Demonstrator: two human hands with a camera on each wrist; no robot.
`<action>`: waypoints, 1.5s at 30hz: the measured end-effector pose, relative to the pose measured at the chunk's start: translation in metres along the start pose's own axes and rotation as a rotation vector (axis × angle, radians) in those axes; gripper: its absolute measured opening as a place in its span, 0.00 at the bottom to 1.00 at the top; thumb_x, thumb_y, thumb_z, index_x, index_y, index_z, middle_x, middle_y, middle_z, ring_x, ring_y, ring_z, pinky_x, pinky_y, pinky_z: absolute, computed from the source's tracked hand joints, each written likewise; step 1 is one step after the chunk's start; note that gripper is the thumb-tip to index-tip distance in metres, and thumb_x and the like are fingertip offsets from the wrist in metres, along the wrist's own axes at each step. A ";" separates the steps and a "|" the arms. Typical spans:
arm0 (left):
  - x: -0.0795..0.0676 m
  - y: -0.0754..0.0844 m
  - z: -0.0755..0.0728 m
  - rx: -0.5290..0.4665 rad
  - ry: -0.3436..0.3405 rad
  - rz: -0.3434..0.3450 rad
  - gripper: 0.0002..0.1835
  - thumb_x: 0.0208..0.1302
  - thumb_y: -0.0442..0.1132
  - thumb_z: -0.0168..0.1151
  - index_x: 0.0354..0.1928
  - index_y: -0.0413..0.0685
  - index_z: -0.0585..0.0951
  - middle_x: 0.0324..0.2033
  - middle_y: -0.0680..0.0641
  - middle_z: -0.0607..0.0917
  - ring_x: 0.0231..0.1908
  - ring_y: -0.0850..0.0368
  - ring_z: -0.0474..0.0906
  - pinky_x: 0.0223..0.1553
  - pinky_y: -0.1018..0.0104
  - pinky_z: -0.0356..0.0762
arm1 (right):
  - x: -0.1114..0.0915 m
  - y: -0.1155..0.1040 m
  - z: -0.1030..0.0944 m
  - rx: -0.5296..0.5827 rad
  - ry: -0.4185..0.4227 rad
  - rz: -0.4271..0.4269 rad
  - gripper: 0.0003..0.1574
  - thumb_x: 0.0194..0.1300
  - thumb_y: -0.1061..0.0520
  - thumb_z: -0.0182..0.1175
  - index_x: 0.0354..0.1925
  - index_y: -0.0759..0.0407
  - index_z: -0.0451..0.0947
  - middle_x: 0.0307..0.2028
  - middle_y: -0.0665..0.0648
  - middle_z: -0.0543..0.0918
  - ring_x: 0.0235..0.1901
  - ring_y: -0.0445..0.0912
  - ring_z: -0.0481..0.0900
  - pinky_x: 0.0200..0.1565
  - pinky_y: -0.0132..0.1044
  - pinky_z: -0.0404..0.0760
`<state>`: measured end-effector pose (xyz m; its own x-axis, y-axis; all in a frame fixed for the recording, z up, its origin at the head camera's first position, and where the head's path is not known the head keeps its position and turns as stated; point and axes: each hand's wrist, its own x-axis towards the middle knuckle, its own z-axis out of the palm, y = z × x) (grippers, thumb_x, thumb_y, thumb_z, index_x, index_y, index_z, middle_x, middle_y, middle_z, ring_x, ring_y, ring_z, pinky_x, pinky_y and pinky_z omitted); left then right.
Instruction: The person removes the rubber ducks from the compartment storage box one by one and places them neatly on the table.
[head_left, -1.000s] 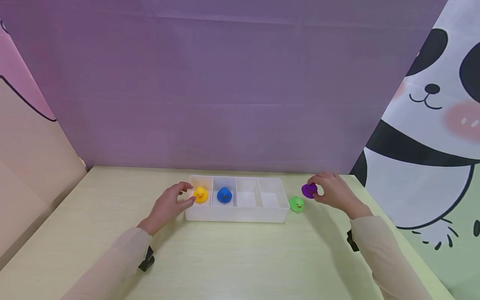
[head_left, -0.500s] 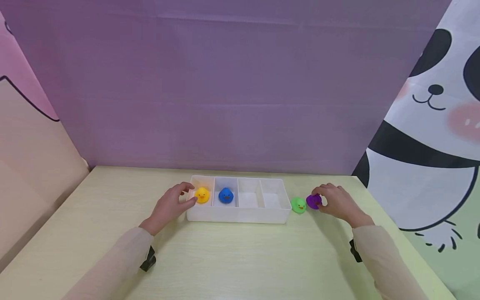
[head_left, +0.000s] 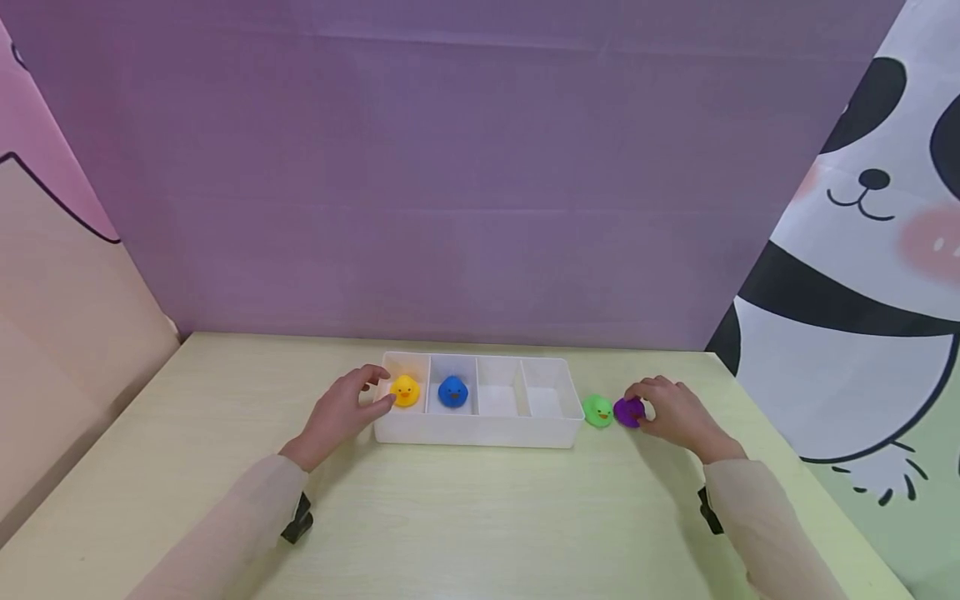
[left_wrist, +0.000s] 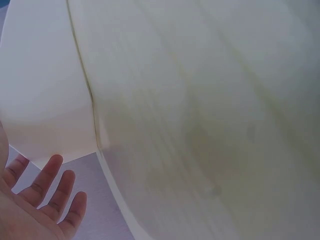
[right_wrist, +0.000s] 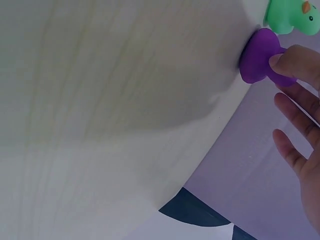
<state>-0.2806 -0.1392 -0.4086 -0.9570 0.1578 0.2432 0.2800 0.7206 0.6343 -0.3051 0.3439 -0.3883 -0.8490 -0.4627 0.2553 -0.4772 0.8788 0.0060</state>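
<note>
My right hand (head_left: 677, 417) pinches a purple rubber duck (head_left: 628, 412) between thumb and finger, down at the table. In the right wrist view the thumb lies across the purple duck (right_wrist: 258, 57), and the other fingers extend loosely. Just left of it sits a green rubber duck (head_left: 598, 411), beside the tray's right end. At the other end of the white divided tray (head_left: 480, 430), my left hand (head_left: 341, 414) is spread with relaxed fingers at the wall. A yellow duck (head_left: 405, 391) occupies the leftmost compartment, a blue duck (head_left: 453, 392) the one beside it.
The pale wooden table (head_left: 465, 517) ends at a purple backdrop (head_left: 450, 183) behind the tray. A panda picture (head_left: 847, 292) covers the right wall, close to the table's right edge. The tray's two right compartments (head_left: 547, 387) hold nothing.
My right hand has brought the purple duck down and toward me, to the right of the green duck. The left hand stays at the tray's left end.
</note>
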 end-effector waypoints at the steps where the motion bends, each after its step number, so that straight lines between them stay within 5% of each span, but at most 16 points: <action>1: 0.000 0.000 0.000 0.001 0.001 0.000 0.22 0.58 0.48 0.60 0.52 0.48 0.73 0.46 0.44 0.79 0.47 0.46 0.74 0.47 0.51 0.74 | -0.001 0.000 0.000 0.003 0.002 0.001 0.19 0.41 0.66 0.66 0.37 0.59 0.79 0.36 0.57 0.82 0.39 0.53 0.76 0.36 0.50 0.72; 28: 0.000 -0.002 0.001 -0.004 -0.005 -0.001 0.21 0.58 0.48 0.59 0.52 0.48 0.73 0.47 0.43 0.78 0.48 0.45 0.74 0.47 0.50 0.74 | -0.005 0.003 -0.003 0.062 -0.024 -0.004 0.24 0.40 0.65 0.69 0.41 0.61 0.78 0.40 0.59 0.82 0.42 0.56 0.76 0.41 0.54 0.73; 45: 0.000 -0.001 0.000 0.008 -0.001 -0.001 0.21 0.58 0.47 0.59 0.52 0.48 0.73 0.47 0.44 0.79 0.47 0.45 0.74 0.46 0.50 0.74 | 0.018 -0.020 -0.028 0.040 -0.031 -0.040 0.22 0.46 0.60 0.69 0.43 0.59 0.78 0.43 0.59 0.81 0.46 0.56 0.74 0.46 0.54 0.71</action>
<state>-0.2809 -0.1397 -0.4093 -0.9574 0.1575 0.2420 0.2784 0.7260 0.6288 -0.3042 0.3210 -0.3573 -0.8356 -0.5010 0.2255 -0.5187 0.8547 -0.0229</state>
